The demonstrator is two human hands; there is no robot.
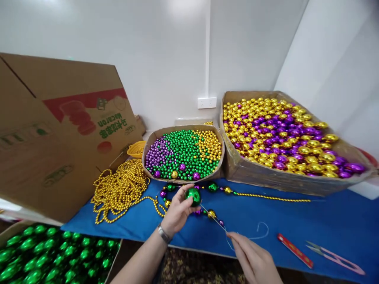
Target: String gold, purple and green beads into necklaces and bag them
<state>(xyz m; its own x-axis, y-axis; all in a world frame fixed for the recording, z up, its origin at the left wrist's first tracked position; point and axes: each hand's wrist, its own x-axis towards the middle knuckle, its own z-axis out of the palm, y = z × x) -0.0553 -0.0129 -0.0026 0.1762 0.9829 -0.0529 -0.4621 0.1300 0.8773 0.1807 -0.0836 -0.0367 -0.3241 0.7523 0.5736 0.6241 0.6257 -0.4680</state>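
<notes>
My left hand (pixel 178 211), with a metal band at its wrist, pinches a large shiny green bead (pixel 193 196) above the blue cloth. At lower right my right hand (pixel 251 256) is closed on a long thin needle (pixel 213 217), whose tip reaches the green bead; whether it has entered the hole I cannot tell. Clear thread (pixel 263 232) curls on the cloth beside my right hand. Behind my left hand lies a strand of green, purple and gold beads (pixel 212 187), partly hidden by that hand. It runs right into a row of small gold beads (pixel 272 197).
Small mixed beads fill a low box (pixel 220 173); gold and purple beads fill a larger box (pixel 245 173). Gold bead chains (pixel 121 189) lie left, by a tall carton (pixel 59 130). Green beads (pixel 59 252) sit lower left. A red cutter-like tool (pixel 294 250) and pink snips (pixel 337 258) lie right.
</notes>
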